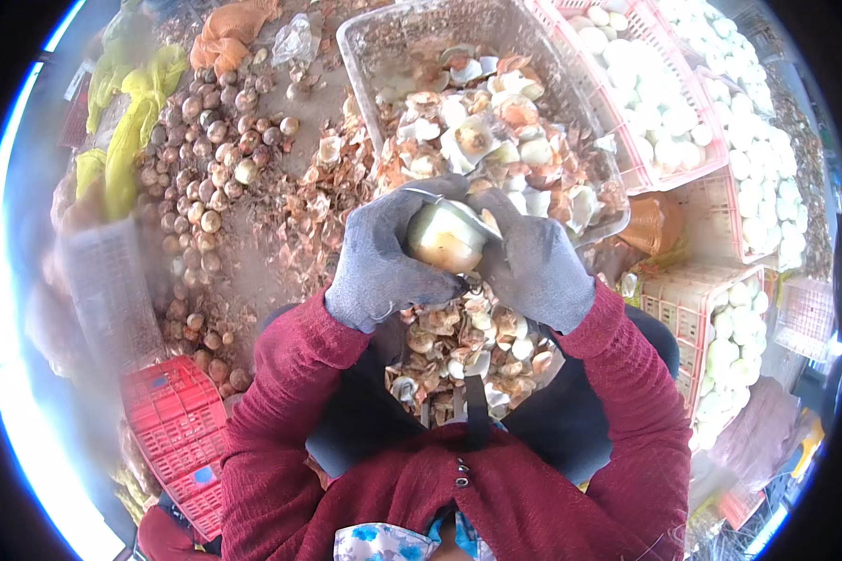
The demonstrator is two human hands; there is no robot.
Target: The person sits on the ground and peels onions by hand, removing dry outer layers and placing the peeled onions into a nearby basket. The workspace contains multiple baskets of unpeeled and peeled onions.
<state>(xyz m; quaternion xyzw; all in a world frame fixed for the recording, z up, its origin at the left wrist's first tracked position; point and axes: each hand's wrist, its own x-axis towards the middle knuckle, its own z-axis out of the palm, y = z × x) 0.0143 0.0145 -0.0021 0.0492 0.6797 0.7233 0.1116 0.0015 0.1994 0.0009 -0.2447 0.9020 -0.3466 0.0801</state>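
Observation:
My left hand (375, 259), in a grey work glove, grips a partly peeled onion (440, 242) in front of my chest. The onion's surface is pale with a brownish patch. My right hand (544, 270), gloved alike, holds a thin metal blade (469, 216) against the onion's upper side; the handle is hidden in the glove. Just beyond my hands stands a translucent plastic tub (361, 77) with onion skins and trimmed pieces (473, 137) in it. More onion peelings (463, 329) lie below my hands, between my knees.
Unpeeled onions (203, 161) lie on the ground at left, near yellow mesh bags (130, 133) and a red plastic crate (175, 414). Pink crates (712, 133) of peeled onions (638, 77) stand at right. Loose skins (316, 203) cover ground beside the tub. Part of another person's sleeve (168, 533) shows lower left.

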